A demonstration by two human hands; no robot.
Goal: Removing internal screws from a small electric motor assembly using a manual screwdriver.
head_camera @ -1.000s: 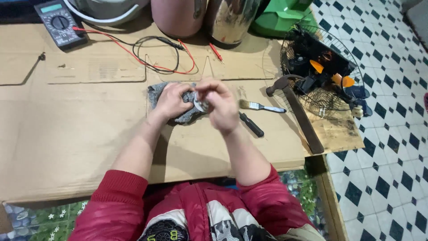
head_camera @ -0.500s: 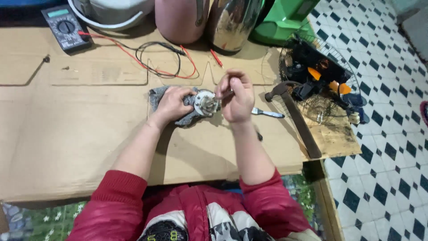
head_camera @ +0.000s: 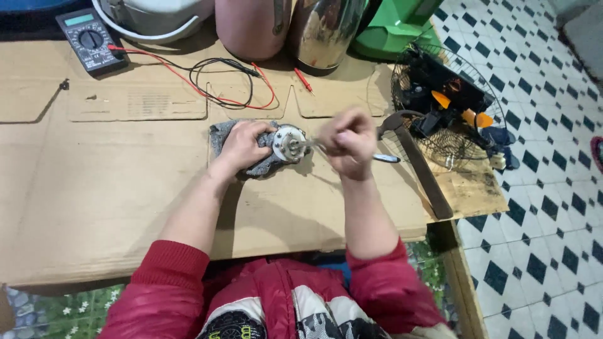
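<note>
My left hand (head_camera: pixel 242 145) grips a small round metal motor (head_camera: pixel 288 143) wrapped in a grey cloth (head_camera: pixel 221 133), lying on the cardboard-covered table (head_camera: pixel 94 188). My right hand (head_camera: pixel 349 142) is closed in a fist just right of the motor. It holds a thin metal tool (head_camera: pixel 309 145) whose tip touches the motor's face. The tool's handle is hidden in the fist. A white-handled tool (head_camera: pixel 386 158) shows on the table just behind that hand.
A multimeter (head_camera: pixel 91 39) with red and black leads (head_camera: pixel 213 81) lies at the back left. Kettles and pots (head_camera: pixel 323 31) stand along the back. A wire fan guard holding tools (head_camera: pixel 449 107) and a hammer (head_camera: pixel 421 169) sit at the right, near the table edge.
My hands were together over the cloth. The right hand has drawn away to the right with the thin tool, baring the motor's face. The left hand stays on the cloth.
</note>
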